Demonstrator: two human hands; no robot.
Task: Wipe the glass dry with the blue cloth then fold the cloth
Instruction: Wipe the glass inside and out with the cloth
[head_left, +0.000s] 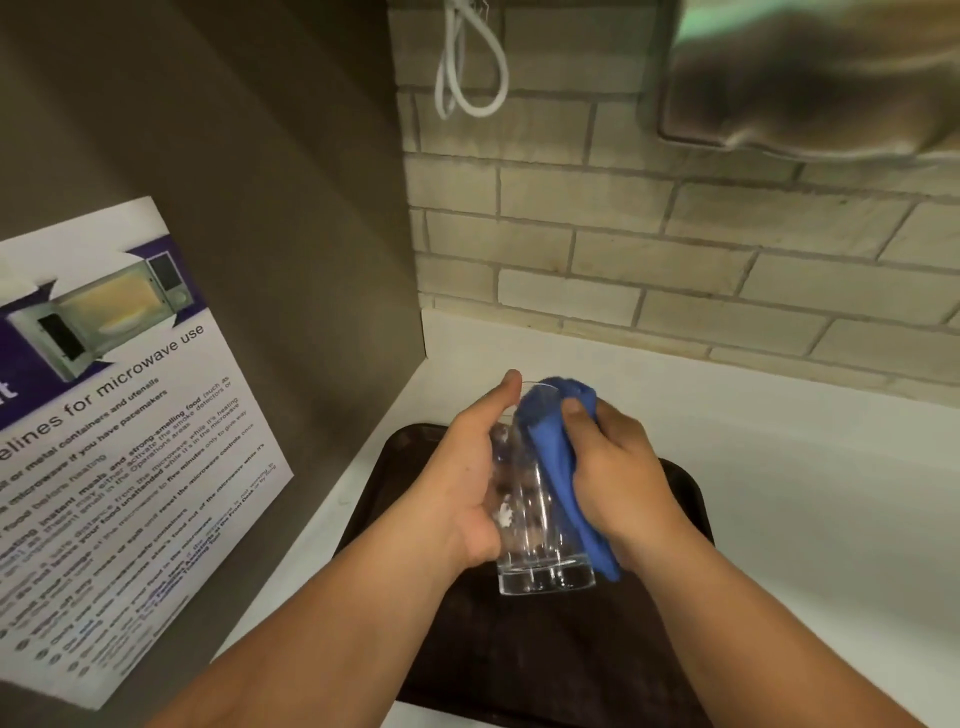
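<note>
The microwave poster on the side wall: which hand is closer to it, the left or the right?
Left. The left hand grips the glass on the side facing the microwave poster. The right hand, pressing the blue cloth to the glass, is beyond it, farther from the poster.

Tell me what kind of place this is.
Probably a shared kitchenette or staff break room: a microwave-use guidelines poster on the side panel, a brick-tile backsplash, and a white counter carrying a dark tray.

Over a dark tray, our left hand grips the glass while our right hand presses the blue cloth against it.
</note>
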